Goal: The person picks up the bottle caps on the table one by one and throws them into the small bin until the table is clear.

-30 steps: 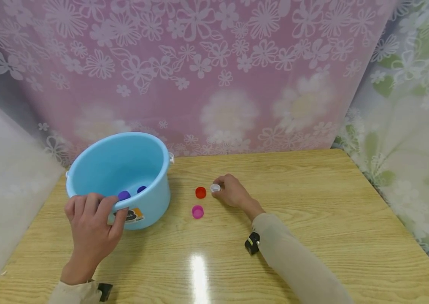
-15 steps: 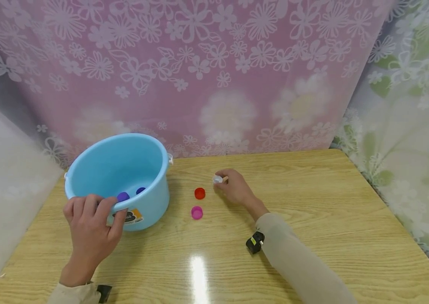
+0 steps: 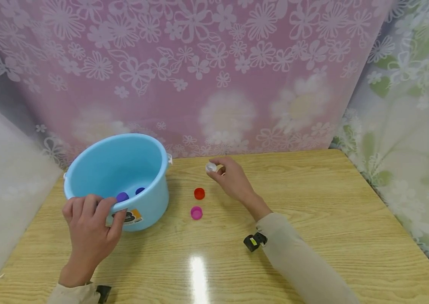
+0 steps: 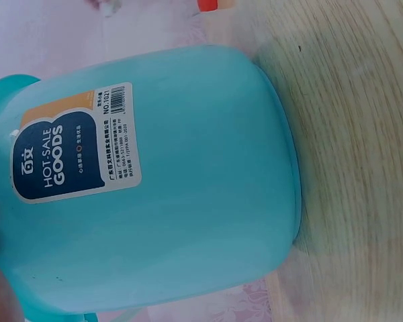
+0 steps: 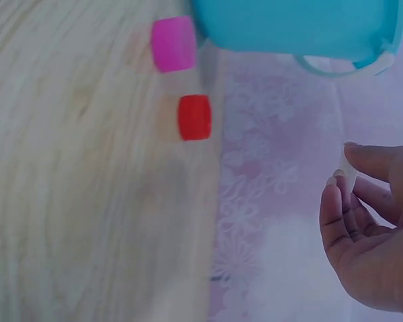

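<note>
A light blue bucket (image 3: 153, 198) stands on the left of the table, its label facing forward. My left hand (image 3: 92, 232) grips the near rim, fingers over the edge and thumb outside. Inside the bucket lie a purple cap (image 3: 122, 196) and a dark blue cap (image 3: 140, 191), partly hidden by the rim. My right hand (image 3: 233, 179) pinches a small clear-white cap (image 3: 211, 167) between thumb and fingers, raised above the table. Left of and nearer than that hand, a red cap (image 3: 199, 193) and a pink cap (image 3: 196, 213) rest on the wood.
The wooden table (image 3: 313, 219) reaches back to a pink flowered curtain (image 3: 229, 84). A pale leaf-patterned curtain (image 3: 419, 126) hangs on the right. One white handle mount (image 3: 170, 159) sticks out from the bucket's right side.
My right hand has lifted the clear-white cap up from the table, away from beside the red cap and toward the back. The left hand keeps its grip on the bucket rim.
</note>
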`<state>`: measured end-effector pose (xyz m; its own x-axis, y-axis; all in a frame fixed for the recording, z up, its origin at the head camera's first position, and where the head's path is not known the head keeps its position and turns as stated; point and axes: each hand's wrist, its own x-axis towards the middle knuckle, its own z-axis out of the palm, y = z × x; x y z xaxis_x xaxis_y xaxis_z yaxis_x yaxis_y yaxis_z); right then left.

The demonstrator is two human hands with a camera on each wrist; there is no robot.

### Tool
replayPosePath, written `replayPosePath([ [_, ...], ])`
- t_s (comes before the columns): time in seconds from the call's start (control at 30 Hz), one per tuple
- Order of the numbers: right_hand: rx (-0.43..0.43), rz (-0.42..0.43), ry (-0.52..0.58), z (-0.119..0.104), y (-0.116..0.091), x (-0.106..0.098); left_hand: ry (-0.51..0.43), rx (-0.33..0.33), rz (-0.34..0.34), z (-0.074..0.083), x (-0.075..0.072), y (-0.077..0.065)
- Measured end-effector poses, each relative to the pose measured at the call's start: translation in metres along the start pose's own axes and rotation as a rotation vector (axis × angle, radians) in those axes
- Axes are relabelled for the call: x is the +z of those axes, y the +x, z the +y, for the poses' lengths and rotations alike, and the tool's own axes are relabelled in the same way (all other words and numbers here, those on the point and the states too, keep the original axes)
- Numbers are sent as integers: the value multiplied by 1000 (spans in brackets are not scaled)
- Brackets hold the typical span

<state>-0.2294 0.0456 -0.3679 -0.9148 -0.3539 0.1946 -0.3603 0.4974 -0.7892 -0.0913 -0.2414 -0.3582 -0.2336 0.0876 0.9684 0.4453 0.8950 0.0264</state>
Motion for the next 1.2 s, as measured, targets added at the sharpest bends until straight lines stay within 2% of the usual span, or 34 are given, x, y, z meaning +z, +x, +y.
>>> replayPosePath([
  [0.23,-79,53,22,-31,-2,0,7,-4,-14,-1,-2,-1],
  [0.47,-224,90,81,-55,-6,3,6,-3,-14,-2,-2,-2],
  [0.67,-312,54,164,-72,-11,7,8,-1,-11,-2,-1,-1],
  [0.9,-389,11,194,-84,-12,17,6,1,6,0,0,0],
  [1.2,-422,-17,220,-99,-16,26,6,5,11,0,0,1],
])
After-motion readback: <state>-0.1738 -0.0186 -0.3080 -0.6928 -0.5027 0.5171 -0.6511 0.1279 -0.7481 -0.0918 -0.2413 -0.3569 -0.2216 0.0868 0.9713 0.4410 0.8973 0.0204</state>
